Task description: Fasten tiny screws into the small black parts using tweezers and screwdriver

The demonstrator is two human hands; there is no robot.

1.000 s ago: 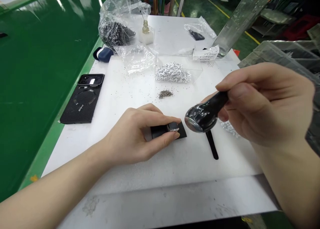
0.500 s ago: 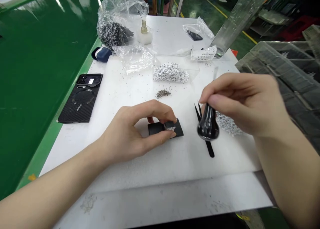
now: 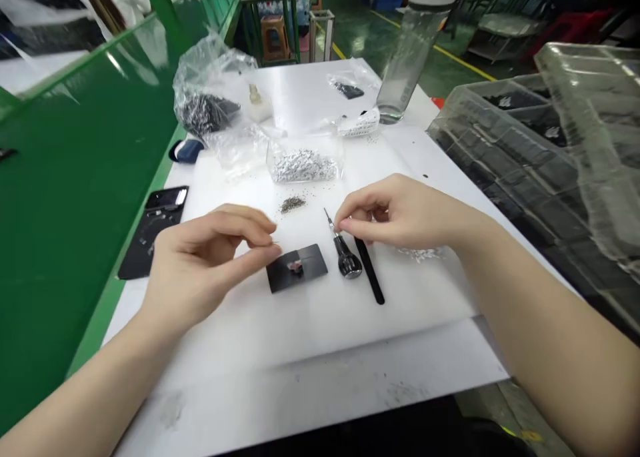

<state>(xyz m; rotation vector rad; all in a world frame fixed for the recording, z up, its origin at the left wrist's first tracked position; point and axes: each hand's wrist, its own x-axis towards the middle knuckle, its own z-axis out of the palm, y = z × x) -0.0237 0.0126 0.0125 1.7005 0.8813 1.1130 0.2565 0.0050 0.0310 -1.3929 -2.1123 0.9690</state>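
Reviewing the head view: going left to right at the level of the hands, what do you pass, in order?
Left hand → black square pad → small screwdriver with a black handle → slim black strip → clear plastic compartment tray

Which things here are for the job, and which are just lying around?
For the job: left hand, right hand, black-handled pointed tool, black pad, black stick.

Lying around: phone case, bag of silver bits, clear plastic trays.
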